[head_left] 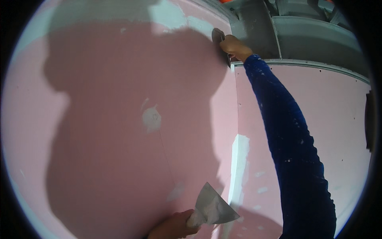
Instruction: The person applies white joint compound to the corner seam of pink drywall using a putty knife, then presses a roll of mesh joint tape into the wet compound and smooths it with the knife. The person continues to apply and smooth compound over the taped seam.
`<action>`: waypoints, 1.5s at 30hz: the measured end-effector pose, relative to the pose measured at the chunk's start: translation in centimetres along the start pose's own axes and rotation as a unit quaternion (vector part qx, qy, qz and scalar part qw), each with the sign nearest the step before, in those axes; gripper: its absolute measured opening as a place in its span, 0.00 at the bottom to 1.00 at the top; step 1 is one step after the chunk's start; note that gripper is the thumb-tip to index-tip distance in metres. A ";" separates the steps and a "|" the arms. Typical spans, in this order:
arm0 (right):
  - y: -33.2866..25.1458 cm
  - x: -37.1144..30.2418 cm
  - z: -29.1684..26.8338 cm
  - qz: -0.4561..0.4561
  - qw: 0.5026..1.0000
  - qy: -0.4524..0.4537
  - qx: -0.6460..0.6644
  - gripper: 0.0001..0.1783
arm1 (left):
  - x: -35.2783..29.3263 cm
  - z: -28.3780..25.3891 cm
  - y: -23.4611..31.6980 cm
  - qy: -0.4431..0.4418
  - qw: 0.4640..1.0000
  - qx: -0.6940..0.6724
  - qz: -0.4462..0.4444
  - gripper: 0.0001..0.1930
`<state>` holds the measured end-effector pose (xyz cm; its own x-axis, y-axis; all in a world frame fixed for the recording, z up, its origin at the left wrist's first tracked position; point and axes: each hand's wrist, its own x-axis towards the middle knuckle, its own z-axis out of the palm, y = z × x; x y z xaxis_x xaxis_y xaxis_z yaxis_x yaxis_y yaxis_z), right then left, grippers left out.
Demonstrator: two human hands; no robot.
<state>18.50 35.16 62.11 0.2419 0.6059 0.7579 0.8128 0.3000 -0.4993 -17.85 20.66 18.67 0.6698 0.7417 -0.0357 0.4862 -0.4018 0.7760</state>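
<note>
Reaching high, the right hand (235,47) pressed a dark putty knife (219,40) flat against the pink drywall (99,119) near the top of the corner joint, fingers clamped on its handle. The left hand (173,226) sat low, fingers wrapped round the handle of a wide taping knife (213,207), blade smeared with white compound, held just off the wall. Both blades look thin, light and springy, probably slick where coated; best gripped by the handle only. White filler patches (152,118) dotted the board.

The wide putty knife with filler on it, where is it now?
In the head view, bottom centre: the left hand holds the putty knife beside the white-filled wall joint.
</note>
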 end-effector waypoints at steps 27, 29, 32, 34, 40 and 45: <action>4.0 1.7 -7.6 -0.238 0.961 0.131 -0.053 0.22 | -0.8 -1.7 5.1 -0.050 0.983 -0.088 -0.155 0.32; 5.1 2.0 -6.1 -0.243 0.960 0.133 -0.045 0.21 | -0.9 -1.8 5.1 -0.042 0.994 0.004 -0.098 0.32; 6.4 3.0 -3.0 -0.272 0.944 0.182 -0.039 0.22 | -0.7 -1.9 4.8 -0.048 0.990 -0.004 -0.133 0.32; 6.8 3.8 -0.8 -0.298 0.930 0.209 -0.039 0.24 | -0.5 -2.0 4.5 -0.049 0.985 -0.052 -0.156 0.32; 5.8 3.2 3.7 -0.267 0.939 0.211 -0.046 0.25 | -0.4 -1.6 4.2 -0.046 0.993 -0.005 -0.112 0.30; 5.7 -0.3 2.8 -0.315 0.929 0.185 -0.055 0.25 | -0.6 -1.2 5.6 -0.030 0.992 0.113 -0.057 0.30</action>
<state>21.58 38.73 57.93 -0.1506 0.0336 0.9880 0.8990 0.4204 0.1227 -16.20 18.61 23.78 0.6324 0.7583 -0.1582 0.6693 -0.4321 0.6044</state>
